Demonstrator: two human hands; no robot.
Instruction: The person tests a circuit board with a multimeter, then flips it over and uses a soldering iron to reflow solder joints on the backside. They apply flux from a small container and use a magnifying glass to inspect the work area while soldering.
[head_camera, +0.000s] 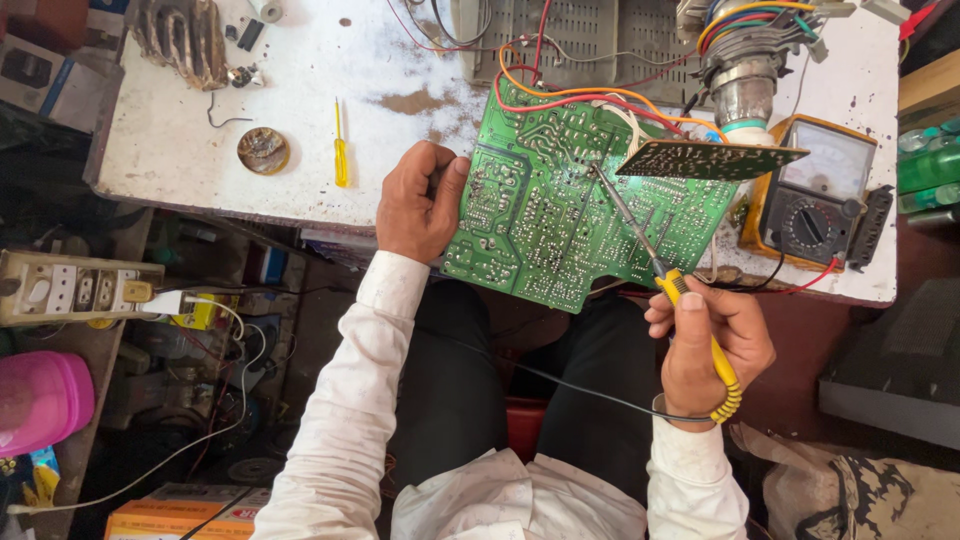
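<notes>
Fingers (432, 172) of left hand (418, 205) curled tight over left edge of green circuit board (560, 200), thumb on its solder side. Board tilted up off white workbench (300, 90), wires trailing from top edge. Right hand (708, 345) pinching yellow-handled soldering iron (665, 275) pen-style, tip touching board centre. Yellow screwdriver (341, 150) and round solder tin (263, 150) lying left; analogue multimeter (820, 190) at right.
</notes>
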